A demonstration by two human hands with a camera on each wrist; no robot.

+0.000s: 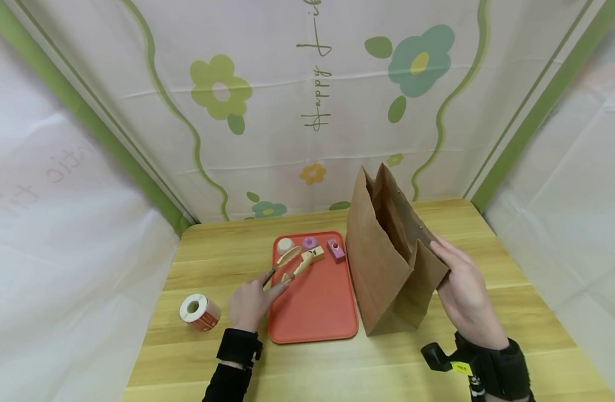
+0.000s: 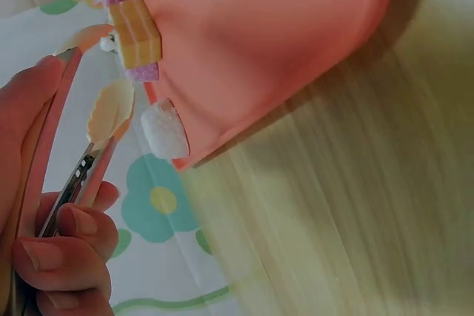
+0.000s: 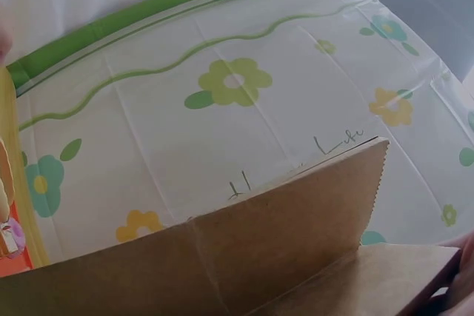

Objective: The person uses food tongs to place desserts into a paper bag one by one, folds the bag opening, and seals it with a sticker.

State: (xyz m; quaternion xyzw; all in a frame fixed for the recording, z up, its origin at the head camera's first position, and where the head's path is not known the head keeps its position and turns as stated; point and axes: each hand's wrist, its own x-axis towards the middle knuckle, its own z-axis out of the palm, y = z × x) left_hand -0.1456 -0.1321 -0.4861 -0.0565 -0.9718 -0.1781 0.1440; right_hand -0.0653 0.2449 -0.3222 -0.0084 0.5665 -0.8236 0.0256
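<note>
My left hand (image 1: 249, 304) grips a pair of tongs (image 1: 289, 255) over a red tray (image 1: 312, 315). The tongs' cream, scalloped tips are spread apart, close to a cream-coloured toy cake slice (image 1: 315, 254). Around that slice sit a round white toy sweet (image 1: 285, 245), a purple ring-shaped one (image 1: 310, 243) and a purple cake slice (image 1: 336, 252) with a red berry on top. To the right, a brown paper bag (image 1: 375, 268) stands upright, its mouth spread. My right hand (image 1: 465, 296) holds the bag's right rim; in the right wrist view its fingers (image 3: 466, 275) show only at the edge.
A roll of labels (image 1: 201, 314) stands on the wooden table (image 1: 212, 251), left of the tray. Printed white cloth (image 1: 267, 134) hangs behind the table and at both sides. The paper bag stands right beside the tray's right edge.
</note>
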